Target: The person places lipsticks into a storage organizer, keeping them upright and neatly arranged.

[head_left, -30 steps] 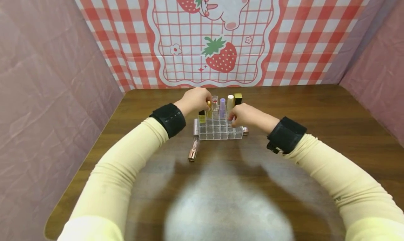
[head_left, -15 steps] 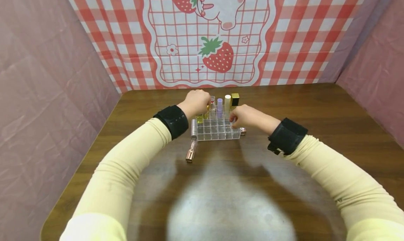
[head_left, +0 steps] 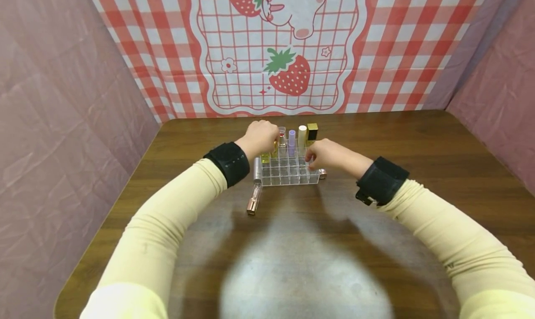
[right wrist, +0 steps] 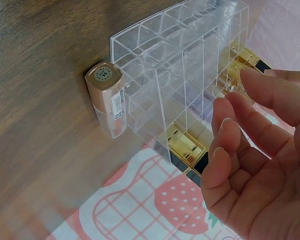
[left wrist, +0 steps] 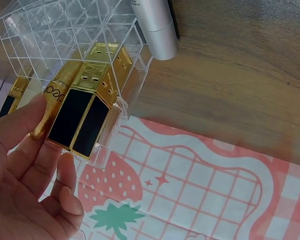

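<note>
My left hand (head_left: pixel 261 137) pinches a gold lipstick tube (left wrist: pixel 65 80) between thumb and fingers. The tube stands in a back corner part of the clear lipstick organizer (head_left: pixel 289 174). Beside it in the left wrist view is a black-and-gold lipstick (left wrist: pixel 87 102), also in the organizer. My right hand (head_left: pixel 329 152) is at the organizer's right side, fingers loosely bent and holding nothing in the right wrist view. Along the back row stand a clear tube with red inside (head_left: pixel 282 137), a purple tube (head_left: pixel 291 140), a cream-white tube (head_left: pixel 302 135) and another black-and-gold lipstick (head_left: pixel 312 132).
A silver tube (head_left: pixel 257 170) stands against the organizer's left side. In front of it a clear tube with a rose-gold end (head_left: pixel 253 204) lies on the wooden table (head_left: pixel 200 263). Another rose-gold lipstick (right wrist: pixel 106 95) stands at the right side. A checked strawberry cloth (head_left: pixel 384 77) hangs behind.
My left hand has moved slightly down and right with the gold tube, which sits lower. It now covers the top of the left black-and-gold lipstick. The right hand has barely moved.
</note>
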The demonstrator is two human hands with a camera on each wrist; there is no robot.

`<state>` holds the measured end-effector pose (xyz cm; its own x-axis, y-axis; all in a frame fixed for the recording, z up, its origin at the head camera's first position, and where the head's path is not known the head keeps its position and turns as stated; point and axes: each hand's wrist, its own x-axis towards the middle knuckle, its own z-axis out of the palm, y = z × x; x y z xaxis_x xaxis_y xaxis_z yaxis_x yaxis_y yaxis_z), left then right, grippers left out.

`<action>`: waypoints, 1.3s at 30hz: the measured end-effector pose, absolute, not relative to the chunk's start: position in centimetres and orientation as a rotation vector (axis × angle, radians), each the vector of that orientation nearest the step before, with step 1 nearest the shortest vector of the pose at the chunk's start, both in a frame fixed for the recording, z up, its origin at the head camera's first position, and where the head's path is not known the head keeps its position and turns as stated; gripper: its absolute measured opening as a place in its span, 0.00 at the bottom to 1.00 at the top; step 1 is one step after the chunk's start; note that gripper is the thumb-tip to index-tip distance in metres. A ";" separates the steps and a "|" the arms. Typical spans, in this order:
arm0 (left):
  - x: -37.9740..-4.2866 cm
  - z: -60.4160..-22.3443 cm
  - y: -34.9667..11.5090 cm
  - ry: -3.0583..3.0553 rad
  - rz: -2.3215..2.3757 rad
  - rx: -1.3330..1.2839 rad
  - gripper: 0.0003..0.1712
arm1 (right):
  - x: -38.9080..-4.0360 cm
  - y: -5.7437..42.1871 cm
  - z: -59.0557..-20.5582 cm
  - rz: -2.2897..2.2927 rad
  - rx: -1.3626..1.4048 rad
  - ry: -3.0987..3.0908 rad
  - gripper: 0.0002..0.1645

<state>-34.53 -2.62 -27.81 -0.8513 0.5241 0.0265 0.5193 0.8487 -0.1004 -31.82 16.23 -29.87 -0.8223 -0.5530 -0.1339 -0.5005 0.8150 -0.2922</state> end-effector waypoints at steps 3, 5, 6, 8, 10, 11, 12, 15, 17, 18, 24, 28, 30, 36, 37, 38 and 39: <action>-34.6 -27.8 -2.6 -2.973 0.147 -0.838 0.08 | -31.9 16.3 -29.9 -0.368 -0.811 2.791 0.12; -34.5 -27.8 -2.6 -2.977 0.148 -0.836 0.08 | -31.9 16.4 -29.9 -0.367 -0.807 2.794 0.12; -34.5 -27.8 -2.6 -2.980 0.149 -0.833 0.08 | -31.9 16.5 -29.9 -0.366 -0.809 2.797 0.12; -34.4 -27.8 -2.6 -2.981 0.148 -0.829 0.08 | -32.0 16.6 -29.8 -0.364 -0.810 2.796 0.12; -34.4 -27.8 -2.6 -2.988 0.145 -0.823 0.07 | -32.0 16.7 -29.8 -0.362 -0.808 2.795 0.12; -34.4 -27.8 -2.6 -2.991 0.143 -0.820 0.07 | -32.0 16.8 -29.7 -0.361 -0.811 2.795 0.12; -34.4 -27.8 -2.6 -2.993 0.141 -0.818 0.09 | -32.0 16.9 -29.7 -0.357 -0.815 2.795 0.13; -34.5 -27.8 -2.6 -3.007 0.126 -0.814 0.16 | -32.2 17.2 -29.5 -0.360 -0.807 2.797 0.14; -34.5 -27.8 -2.6 -3.008 0.110 -0.810 0.18 | -32.3 17.6 -29.5 -0.362 -0.800 2.816 0.12; -34.5 -27.8 -2.6 -3.007 0.096 -0.807 0.17 | -32.4 17.8 -29.5 -0.366 -0.791 2.829 0.10; -34.3 -27.6 -2.9 -2.989 0.035 -0.818 0.08 | -33.2 19.4 -30.7 -0.390 -0.638 2.902 0.11; -33.8 -26.9 -3.5 -2.942 -0.008 -0.818 0.08 | -33.3 19.7 -31.8 -0.387 -0.491 2.910 0.13; -33.8 -26.4 -3.9 -2.920 -0.024 -0.804 0.09 | -33.3 19.5 -32.3 -0.385 -0.434 2.902 0.13; -34.0 -24.7 -5.8 -2.948 -0.080 -0.664 0.09 | -33.5 18.9 -33.2 -0.380 -0.324 2.902 0.12; -34.1 -24.5 -6.2 -2.969 -0.089 -0.633 0.13 | -33.6 18.8 -33.3 -0.378 -0.314 2.904 0.12; -34.2 -24.5 -6.7 -2.975 -0.093 -0.606 0.15 | -33.6 18.8 -33.5 -0.377 -0.308 2.906 0.12; -34.3 -24.5 -7.1 -2.989 -0.085 -0.584 0.18 | -33.7 18.8 -33.7 -0.377 -0.303 2.906 0.13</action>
